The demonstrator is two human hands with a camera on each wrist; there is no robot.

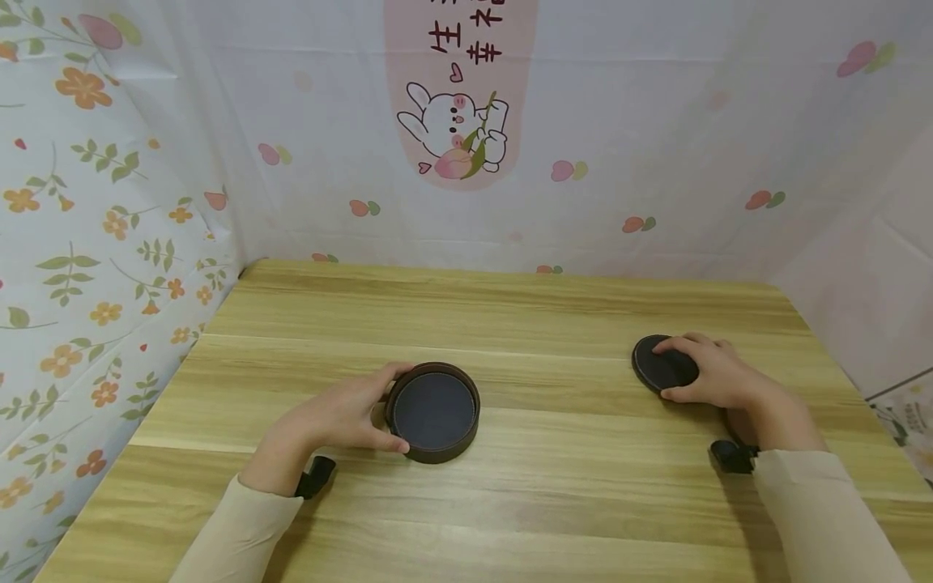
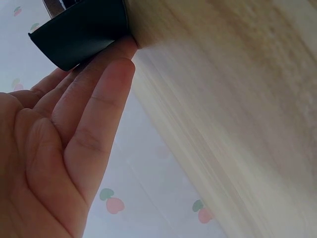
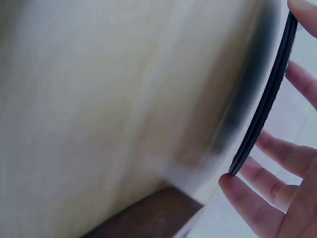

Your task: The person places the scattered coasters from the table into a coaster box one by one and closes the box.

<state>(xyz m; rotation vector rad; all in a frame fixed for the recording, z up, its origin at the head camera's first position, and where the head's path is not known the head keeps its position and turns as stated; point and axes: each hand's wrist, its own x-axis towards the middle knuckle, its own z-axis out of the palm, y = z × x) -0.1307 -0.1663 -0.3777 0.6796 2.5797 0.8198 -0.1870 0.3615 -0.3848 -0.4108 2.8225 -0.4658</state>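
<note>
Fingers [image 1: 386, 374] and thumb of our left hand [image 1: 342, 414] grip the left side of the round box [image 1: 440, 453], the thumb at its near wall and the fingers round its far side. The box is on the desk [image 1: 554, 494], left of the middle, its open side up, and we see a dark, flat round face inside its brown rim. In the left wrist view, only part of the dark outer wall shows, above our fingertips. Our right hand [image 1: 717, 374] grips the black disc [image 1: 654, 366] by its edge, over the right part of the desk, well apart from the box. From the right wrist we see the disc edge-on, with stitching along its rim and a groove between two layers. A brown piece [image 1: 742, 425] lies near our right wrist, partly hidden by the arm; we cannot tell its full shape.
</note>
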